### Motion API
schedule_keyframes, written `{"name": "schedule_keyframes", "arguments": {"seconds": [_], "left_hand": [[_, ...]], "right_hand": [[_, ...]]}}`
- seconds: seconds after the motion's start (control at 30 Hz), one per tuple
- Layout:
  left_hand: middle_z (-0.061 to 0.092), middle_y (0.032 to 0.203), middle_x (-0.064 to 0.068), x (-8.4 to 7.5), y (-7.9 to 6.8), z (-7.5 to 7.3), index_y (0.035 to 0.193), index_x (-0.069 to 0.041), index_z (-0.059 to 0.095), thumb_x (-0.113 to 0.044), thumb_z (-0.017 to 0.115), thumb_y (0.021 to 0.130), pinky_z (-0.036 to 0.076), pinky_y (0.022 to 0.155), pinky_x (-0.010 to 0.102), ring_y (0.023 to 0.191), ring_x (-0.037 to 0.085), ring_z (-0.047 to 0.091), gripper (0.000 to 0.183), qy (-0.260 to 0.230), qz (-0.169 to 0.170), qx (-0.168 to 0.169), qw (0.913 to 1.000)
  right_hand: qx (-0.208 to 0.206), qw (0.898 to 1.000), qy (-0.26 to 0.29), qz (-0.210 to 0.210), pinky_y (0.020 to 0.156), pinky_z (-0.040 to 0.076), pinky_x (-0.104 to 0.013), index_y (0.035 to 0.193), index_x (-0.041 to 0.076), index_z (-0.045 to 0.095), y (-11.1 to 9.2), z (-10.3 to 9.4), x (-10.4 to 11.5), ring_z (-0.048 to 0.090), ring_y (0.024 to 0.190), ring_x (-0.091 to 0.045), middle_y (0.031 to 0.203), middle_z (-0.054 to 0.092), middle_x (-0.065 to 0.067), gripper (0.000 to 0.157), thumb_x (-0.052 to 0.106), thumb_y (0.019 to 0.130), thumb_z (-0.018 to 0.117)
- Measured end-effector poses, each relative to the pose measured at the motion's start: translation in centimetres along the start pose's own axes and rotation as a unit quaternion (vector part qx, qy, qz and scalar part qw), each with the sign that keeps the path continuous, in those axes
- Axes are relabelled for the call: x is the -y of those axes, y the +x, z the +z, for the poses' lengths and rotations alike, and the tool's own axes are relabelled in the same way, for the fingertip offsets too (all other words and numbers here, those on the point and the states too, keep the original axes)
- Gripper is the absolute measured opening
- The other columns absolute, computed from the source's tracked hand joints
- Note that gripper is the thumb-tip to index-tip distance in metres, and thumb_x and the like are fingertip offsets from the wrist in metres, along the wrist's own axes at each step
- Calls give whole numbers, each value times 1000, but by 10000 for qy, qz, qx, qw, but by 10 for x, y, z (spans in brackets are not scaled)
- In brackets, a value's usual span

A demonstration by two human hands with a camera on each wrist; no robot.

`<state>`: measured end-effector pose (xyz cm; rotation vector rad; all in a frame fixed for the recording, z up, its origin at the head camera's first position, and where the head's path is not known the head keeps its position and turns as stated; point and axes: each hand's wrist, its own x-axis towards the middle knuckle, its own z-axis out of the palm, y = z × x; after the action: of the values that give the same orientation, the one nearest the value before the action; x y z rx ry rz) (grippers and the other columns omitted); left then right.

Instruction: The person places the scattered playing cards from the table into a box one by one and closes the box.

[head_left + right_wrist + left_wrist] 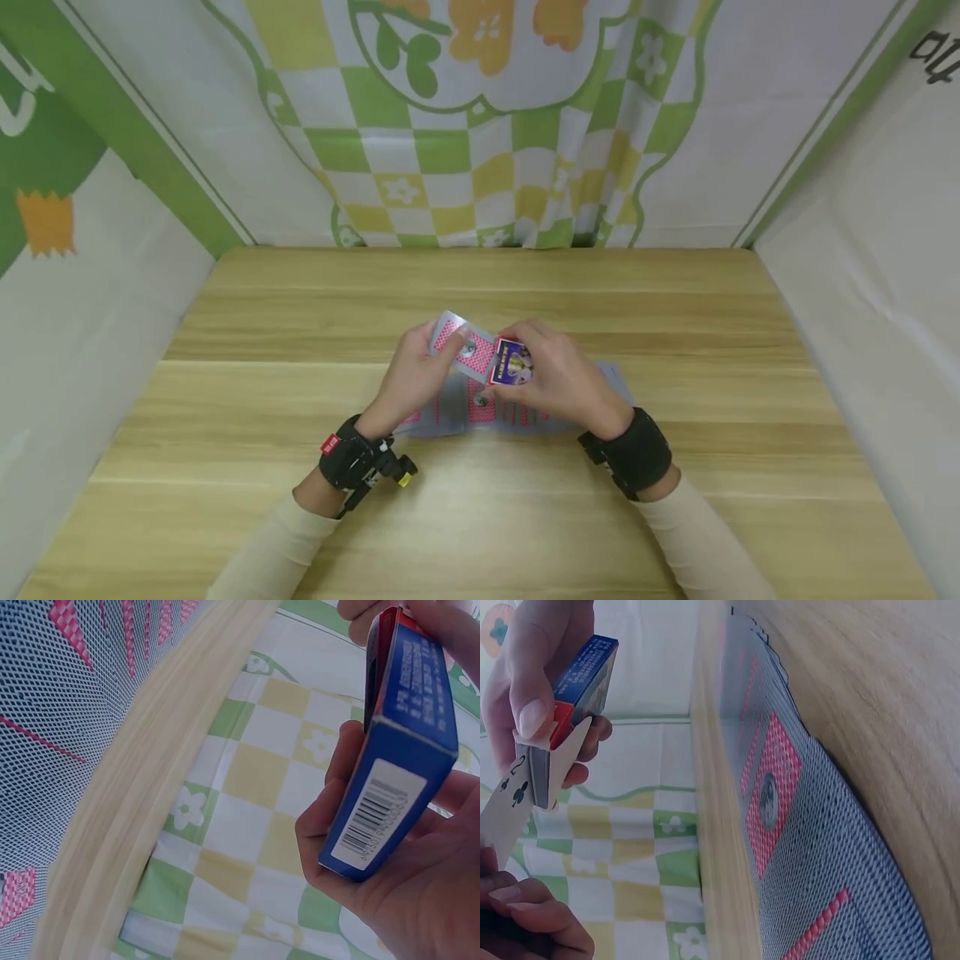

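Observation:
My left hand (pixel 416 367) pinches a playing card (pixel 474 353) with a red patterned back, thumb on top. In the left wrist view the card's white face shows a black 2, and its far end meets the mouth of a card box (pixel 585 675). That small box, blue with a red end, is gripped by my right hand (pixel 562 375) between thumb and fingers. A barcode on its bottom end faces the right wrist camera. White card edges show at the opened end. Both hands are raised over a spread row of face-down cards (pixel 480 412).
The overlapping cards lie across the middle of a wooden table (pixel 480 517), partly hidden by both hands. Behind the table's far edge hangs a checked green and yellow curtain (pixel 480 158). Pale fabric walls stand at left and right.

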<state>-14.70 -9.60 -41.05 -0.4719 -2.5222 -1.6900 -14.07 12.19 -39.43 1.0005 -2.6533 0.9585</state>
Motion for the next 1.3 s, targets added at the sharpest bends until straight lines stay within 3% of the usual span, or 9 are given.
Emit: {"name": "schedule_keyframes", "arguments": {"seconds": [0.2,0.33,0.43,0.53,0.7,0.87,0.97,1.13,1.3], "left_hand": [[55,67,7,0,-4,8,95,-15,62,-41,51,97,34,44,26,50,13,42,28,-403,-329,-98,9986],[51,62,6,0,-6,20,98,-11,60,-31,49,99,33,41,24,44,12,37,23,-566,-239,84,9981],[47,57,6,0,-10,28,101,-12,60,-31,47,100,29,36,23,39,12,34,23,-484,-222,262,9982],[51,59,5,-1,-13,33,106,-18,58,-40,41,101,33,37,23,42,16,43,28,-258,-368,499,9977],[50,68,3,-4,-14,30,105,-18,52,-45,34,102,35,42,28,51,19,45,32,46,-495,614,9969],[52,74,8,-2,-8,18,96,-15,56,-29,47,100,42,55,32,61,16,47,17,-46,-279,323,9991],[58,84,8,0,-7,14,92,-13,59,-22,56,97,44,65,35,72,18,52,11,-257,-209,468,9984],[60,83,4,0,-9,18,85,-14,61,-29,62,92,41,55,32,69,21,53,17,-258,-311,795,9960],[60,79,3,0,-9,19,82,-16,59,-32,63,91,41,51,29,64,19,52,19,-134,-340,797,9961]], "right_hand": [[-87,9999,89,33,53,51,-26,114,7,56,0,-2,2,52,71,-8,96,57,-1,66,46,67,81],[-178,9998,55,24,54,50,-26,115,7,55,1,-3,2,52,72,-8,98,58,-1,67,48,68,80],[-219,9997,53,-26,56,51,-27,114,7,56,1,-3,2,53,74,-9,100,59,-3,65,45,68,81],[-226,9997,30,-72,57,51,-27,113,7,57,2,-2,1,54,75,-9,101,60,-4,62,41,67,82],[-208,9998,4,-76,55,51,-25,114,6,56,1,-2,-1,54,73,-9,100,60,-5,62,39,68,82],[-238,9997,-37,10,53,50,-26,114,5,56,-1,-5,-3,54,71,-9,99,60,-6,64,39,67,83],[-171,9999,-17,18,55,50,-27,114,6,57,-1,-6,-3,54,73,-10,98,60,-5,63,38,66,83],[27,9999,-94,-51,56,51,-27,114,8,57,-1,-4,-2,52,73,-9,100,58,-4,64,45,67,81],[118,9999,-18,-75,55,52,-27,116,8,55,1,-2,1,53,72,-9,99,57,-3,65,45,69,80]]}}
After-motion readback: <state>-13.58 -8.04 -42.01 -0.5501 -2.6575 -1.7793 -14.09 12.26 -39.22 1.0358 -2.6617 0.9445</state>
